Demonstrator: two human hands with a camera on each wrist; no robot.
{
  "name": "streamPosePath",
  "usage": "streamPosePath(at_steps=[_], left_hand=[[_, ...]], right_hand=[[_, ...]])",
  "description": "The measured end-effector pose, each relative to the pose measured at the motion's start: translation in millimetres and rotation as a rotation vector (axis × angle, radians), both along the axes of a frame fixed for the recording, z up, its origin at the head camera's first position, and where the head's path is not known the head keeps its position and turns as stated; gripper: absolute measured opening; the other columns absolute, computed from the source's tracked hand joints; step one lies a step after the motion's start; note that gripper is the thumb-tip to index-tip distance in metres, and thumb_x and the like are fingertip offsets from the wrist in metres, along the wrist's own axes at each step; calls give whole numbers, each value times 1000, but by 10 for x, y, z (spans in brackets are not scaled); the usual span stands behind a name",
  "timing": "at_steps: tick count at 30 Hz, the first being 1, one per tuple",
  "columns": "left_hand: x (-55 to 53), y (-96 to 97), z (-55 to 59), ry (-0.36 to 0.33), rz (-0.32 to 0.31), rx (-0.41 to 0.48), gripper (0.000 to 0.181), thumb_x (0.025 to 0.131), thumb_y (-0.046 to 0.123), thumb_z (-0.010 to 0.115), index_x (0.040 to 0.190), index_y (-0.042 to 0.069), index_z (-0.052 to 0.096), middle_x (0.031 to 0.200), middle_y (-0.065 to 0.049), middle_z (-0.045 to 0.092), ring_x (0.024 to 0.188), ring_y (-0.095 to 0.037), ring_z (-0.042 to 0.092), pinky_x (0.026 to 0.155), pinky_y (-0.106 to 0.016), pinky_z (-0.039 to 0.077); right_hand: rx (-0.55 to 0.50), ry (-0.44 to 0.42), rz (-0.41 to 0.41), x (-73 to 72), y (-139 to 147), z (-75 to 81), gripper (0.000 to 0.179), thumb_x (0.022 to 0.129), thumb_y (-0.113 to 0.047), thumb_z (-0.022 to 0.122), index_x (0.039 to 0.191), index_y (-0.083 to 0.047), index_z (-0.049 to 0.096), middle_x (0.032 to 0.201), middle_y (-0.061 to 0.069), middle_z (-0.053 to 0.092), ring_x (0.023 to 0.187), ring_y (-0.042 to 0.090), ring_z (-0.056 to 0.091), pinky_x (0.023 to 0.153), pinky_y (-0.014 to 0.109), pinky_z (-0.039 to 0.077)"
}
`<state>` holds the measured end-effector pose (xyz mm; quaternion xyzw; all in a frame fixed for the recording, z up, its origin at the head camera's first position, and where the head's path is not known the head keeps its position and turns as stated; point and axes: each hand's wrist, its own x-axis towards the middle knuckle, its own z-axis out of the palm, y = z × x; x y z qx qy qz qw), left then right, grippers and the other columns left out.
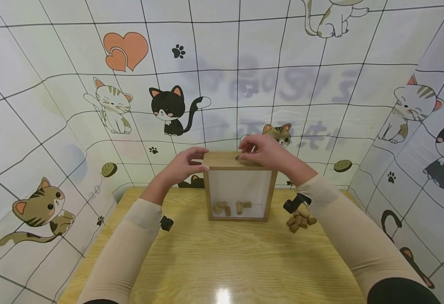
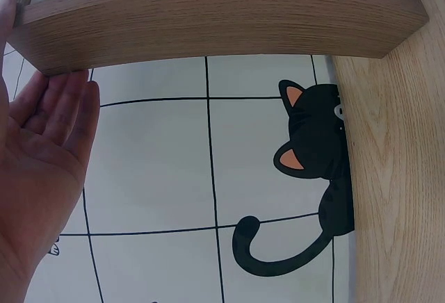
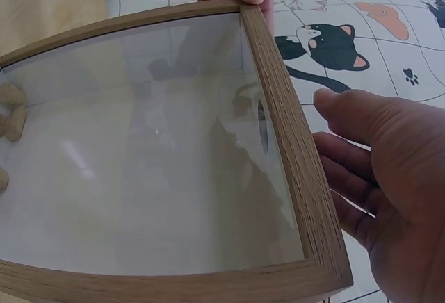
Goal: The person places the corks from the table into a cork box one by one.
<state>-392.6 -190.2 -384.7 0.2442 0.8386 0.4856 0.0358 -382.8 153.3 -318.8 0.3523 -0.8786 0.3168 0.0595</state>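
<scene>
A shallow wooden box frame (image 1: 239,161) with a clear front stands upright on the table. Several small brown blocks (image 1: 227,210) lie inside along its bottom, some of them rounded like corks. At the upper left corner my left hand (image 1: 185,164) holds the frame, thumb at the front edge and fingers toward the back. My right hand (image 1: 261,150) is over the top side, fingertips close to a dark hole. That hole (image 3: 263,128) shows through the clear front in the right wrist view. Between the loosely bent fingers of my right hand (image 3: 389,157) no block shows.
To the right of the box a pile of small brown blocks (image 1: 301,218) lies on the table (image 1: 222,257), partly behind my right sleeve and wrist camera. A cat-print sheet (image 1: 222,97) hangs right behind the table and along both sides.
</scene>
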Motion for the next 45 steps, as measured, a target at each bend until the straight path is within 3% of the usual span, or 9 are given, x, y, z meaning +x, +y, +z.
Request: streamPosePath(at_steps=[5,14,21,28,38,41,45], left_hand=[[8,5,5,-3,0,-2,69,100,34,87,161,21,56,159,-11,55,148,-35,55,113,-59,53],[23,-4,10,-5,2,0,69,100,34,87,160,22,56,158,-10,56,147,-35,56,111,-58,55],[6,-17,3,-16,-4,15,69,100,33,87,160,20,56,158,-10,56,147,-36,55,111,-58,55],[0,-41,4,-22,4,3,70,99,35,87,161,22,56,159,-8,55,150,-32,52,113,-58,53],[-9,-20,8,-14,-10,4,70,100,34,87,161,21,55,160,-9,54,151,-36,51,114,-59,52],[-9,-5,11,-6,-10,2,69,100,34,87,161,21,56,159,-8,55,151,-35,51,114,-58,53],[-2,3,20,-7,-13,0,69,101,32,86,161,20,56,159,-8,55,150,-34,52,113,-57,53]], right_hand=[[-30,0,-18,54,73,-13,23,103,-17,83,123,-7,75,112,5,75,106,22,70,94,45,56],[-125,89,-70,282,356,-97,13,105,-21,81,115,-12,77,108,-1,74,102,19,67,90,46,55],[-172,179,-148,501,723,-292,7,105,-13,80,110,-17,78,105,-3,73,97,16,65,86,40,53],[-153,96,-291,650,1079,-542,6,108,-22,77,111,-18,78,105,-3,74,95,15,64,78,33,50],[-133,62,-342,759,1391,-800,7,106,-18,79,110,-12,79,103,2,76,93,14,65,79,22,52],[-108,32,-376,791,1513,-913,12,107,-20,78,114,-10,77,104,3,75,95,17,66,81,23,52],[-47,-37,-415,830,1686,-1100,19,109,-24,76,120,-8,74,108,6,74,101,24,67,86,34,54]])
